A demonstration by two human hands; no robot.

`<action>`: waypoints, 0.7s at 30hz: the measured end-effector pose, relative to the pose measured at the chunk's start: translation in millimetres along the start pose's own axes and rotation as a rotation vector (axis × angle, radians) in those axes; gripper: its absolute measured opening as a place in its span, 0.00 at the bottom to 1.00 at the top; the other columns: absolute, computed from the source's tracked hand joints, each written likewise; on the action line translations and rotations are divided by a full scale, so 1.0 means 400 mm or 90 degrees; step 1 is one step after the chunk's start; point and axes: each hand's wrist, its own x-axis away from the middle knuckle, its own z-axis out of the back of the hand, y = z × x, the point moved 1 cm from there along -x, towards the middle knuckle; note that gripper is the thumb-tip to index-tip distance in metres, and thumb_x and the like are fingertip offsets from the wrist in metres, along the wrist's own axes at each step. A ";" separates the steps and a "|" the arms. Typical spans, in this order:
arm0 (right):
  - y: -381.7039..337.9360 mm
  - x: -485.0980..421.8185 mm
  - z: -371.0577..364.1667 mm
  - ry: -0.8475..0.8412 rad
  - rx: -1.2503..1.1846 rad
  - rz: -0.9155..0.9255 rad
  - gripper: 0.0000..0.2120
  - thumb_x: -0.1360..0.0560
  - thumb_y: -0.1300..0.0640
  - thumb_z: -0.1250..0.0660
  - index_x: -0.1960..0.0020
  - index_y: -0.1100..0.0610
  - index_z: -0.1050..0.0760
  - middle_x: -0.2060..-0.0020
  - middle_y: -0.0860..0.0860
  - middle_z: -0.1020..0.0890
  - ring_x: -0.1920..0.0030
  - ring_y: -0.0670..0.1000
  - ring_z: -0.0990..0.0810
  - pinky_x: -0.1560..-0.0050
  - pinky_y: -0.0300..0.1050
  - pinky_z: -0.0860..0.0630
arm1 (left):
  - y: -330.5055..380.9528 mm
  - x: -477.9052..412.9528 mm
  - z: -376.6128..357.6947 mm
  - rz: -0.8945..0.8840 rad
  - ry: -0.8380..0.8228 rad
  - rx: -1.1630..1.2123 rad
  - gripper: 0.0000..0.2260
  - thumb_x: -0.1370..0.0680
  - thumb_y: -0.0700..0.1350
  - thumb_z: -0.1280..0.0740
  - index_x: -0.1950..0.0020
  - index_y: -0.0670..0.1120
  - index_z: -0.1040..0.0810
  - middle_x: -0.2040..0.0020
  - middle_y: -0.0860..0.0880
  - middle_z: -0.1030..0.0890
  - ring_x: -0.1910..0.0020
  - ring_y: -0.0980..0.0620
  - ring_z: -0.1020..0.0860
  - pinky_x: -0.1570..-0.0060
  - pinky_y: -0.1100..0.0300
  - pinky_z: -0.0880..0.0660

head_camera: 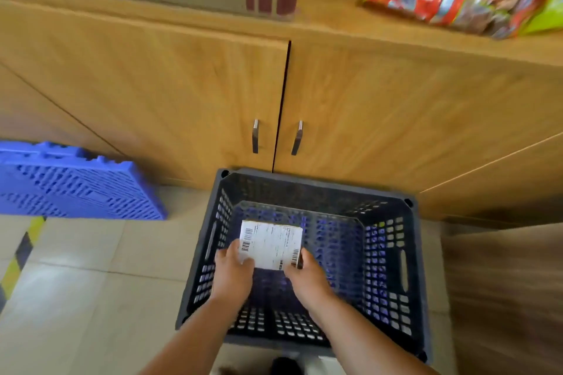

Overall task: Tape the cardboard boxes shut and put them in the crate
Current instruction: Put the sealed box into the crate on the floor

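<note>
L hand (233, 265) & R hand (306, 272) fingers grip box (271, 245) at opp. sides, level over crate (408, 268) interior, prob. for flat placement.

Both bare forearms reach forward and down, drawing slightly together. The left hand (233, 268) grips the near left corner of a small box (271, 243), fingers curled round its edge. The right hand (307, 275) grips the near right corner likewise, just beside the left, knuckles facing up
</note>
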 end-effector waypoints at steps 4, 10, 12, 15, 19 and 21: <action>0.053 -0.170 -0.060 -0.009 -0.023 0.009 0.15 0.21 0.59 0.38 0.36 0.52 0.30 0.42 0.47 0.22 0.45 0.47 0.23 0.46 0.40 0.28 | -0.049 -0.171 -0.068 -0.032 0.008 -0.062 0.18 0.21 0.37 0.44 0.32 0.45 0.33 0.38 0.42 0.35 0.49 0.45 0.29 0.46 0.53 0.29; 0.082 -0.347 -0.145 -0.036 -0.058 0.019 0.17 0.23 0.63 0.38 0.36 0.52 0.29 0.42 0.46 0.22 0.44 0.46 0.24 0.47 0.40 0.28 | -0.090 -0.328 -0.114 -0.017 0.027 -0.058 0.24 0.21 0.38 0.41 0.25 0.42 0.41 0.27 0.39 0.41 0.31 0.39 0.38 0.36 0.53 0.37; 0.072 -0.375 -0.154 -0.045 -0.062 0.026 0.16 0.23 0.65 0.39 0.37 0.52 0.30 0.45 0.45 0.23 0.46 0.46 0.25 0.48 0.38 0.30 | -0.100 -0.365 -0.119 -0.026 0.040 -0.055 0.25 0.22 0.36 0.41 0.25 0.41 0.41 0.27 0.38 0.41 0.31 0.39 0.37 0.36 0.53 0.36; 0.060 -0.417 -0.168 -0.067 -0.054 0.039 0.19 0.23 0.66 0.40 0.35 0.52 0.30 0.43 0.47 0.24 0.43 0.48 0.25 0.46 0.39 0.30 | -0.113 -0.412 -0.132 -0.044 0.044 -0.051 0.24 0.22 0.35 0.40 0.26 0.39 0.41 0.28 0.38 0.40 0.31 0.40 0.36 0.37 0.54 0.35; 0.073 -0.457 -0.198 -0.104 -0.040 0.030 0.25 0.24 0.66 0.40 0.29 0.51 0.36 0.35 0.49 0.26 0.37 0.50 0.28 0.39 0.43 0.30 | -0.132 -0.449 -0.141 -0.033 0.039 -0.025 0.20 0.23 0.32 0.44 0.30 0.39 0.35 0.33 0.40 0.34 0.35 0.41 0.31 0.39 0.53 0.31; 0.087 -0.461 -0.203 -0.112 -0.038 0.019 0.27 0.24 0.66 0.40 0.27 0.49 0.39 0.34 0.49 0.27 0.37 0.50 0.28 0.37 0.45 0.30 | -0.142 -0.458 -0.143 -0.028 0.028 -0.028 0.21 0.23 0.33 0.46 0.30 0.41 0.35 0.30 0.45 0.34 0.35 0.42 0.30 0.38 0.54 0.30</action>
